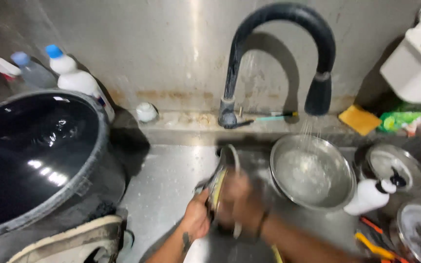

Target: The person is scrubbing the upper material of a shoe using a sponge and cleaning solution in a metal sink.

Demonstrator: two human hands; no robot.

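Over the steel sink, my left hand (197, 217) grips a round metal dish (222, 168) that stands on edge. My right hand (242, 202) presses against the dish's face and is blurred by motion; whether it holds a scrubber I cannot tell. A black curved faucet (288, 29) runs water into a steel bowl (313, 174) just right of my hands.
A large black tub (35, 156) of water fills the left. Plastic bottles (74, 73) stand behind it. A white pump bottle (370, 195), metal lids (395, 163), a yellow sponge (360, 119) and a white container (415, 63) crowd the right.
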